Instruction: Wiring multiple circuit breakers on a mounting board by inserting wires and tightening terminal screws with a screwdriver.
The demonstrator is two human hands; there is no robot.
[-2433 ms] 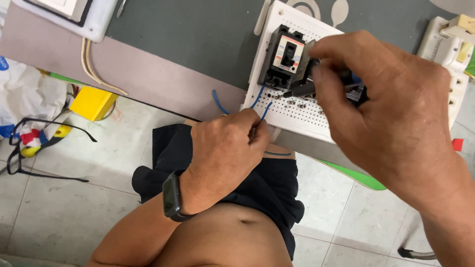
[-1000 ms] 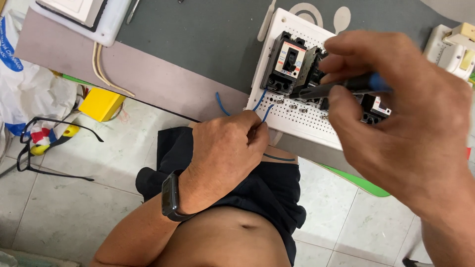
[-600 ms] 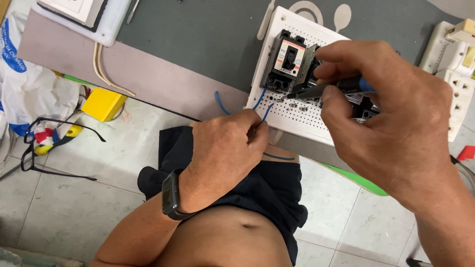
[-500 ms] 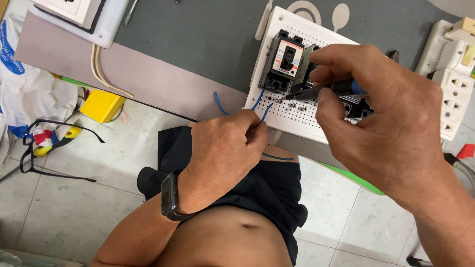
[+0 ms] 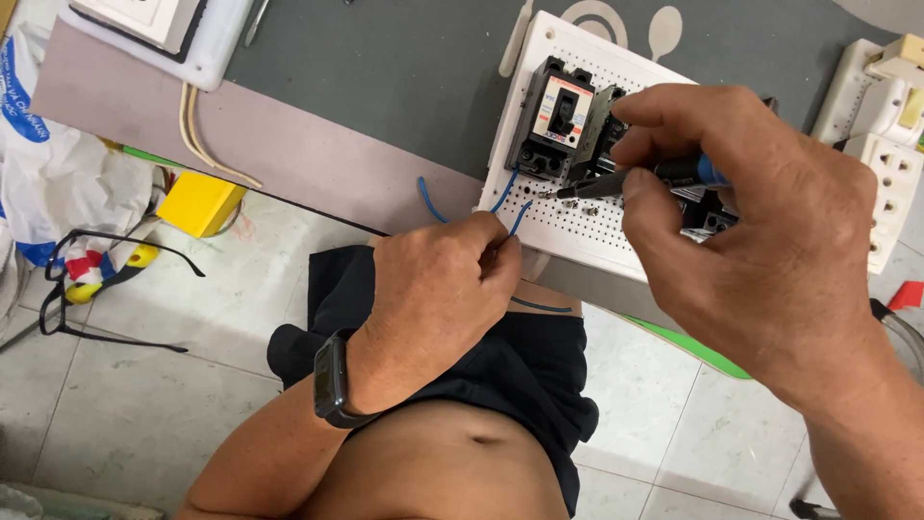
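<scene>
My left hand [image 5: 438, 299], with a black watch on its wrist, pinches thin blue wires [image 5: 513, 217] that run up to the bottom of a black circuit breaker [image 5: 556, 117]. The breaker is mounted on a white perforated board [image 5: 597, 226] lying on a grey table. My right hand [image 5: 760, 231] grips a screwdriver [image 5: 630, 179] with a black and blue handle; its metal tip points left at the breaker's lower terminals. More black parts on the board are mostly hidden behind my right hand.
A white socket strip [image 5: 890, 154] lies at the right edge of the table, and a white switch box [image 5: 159, 29] with pale cables sits at the top left. On the tiled floor are a yellow box [image 5: 197, 202], a plastic bag [image 5: 58, 173] and black cables.
My right hand has shifted about over the board and the screwdriver now lies nearly level, its tip close to the breaker's bottom terminals. My left hand keeps holding the blue wires.
</scene>
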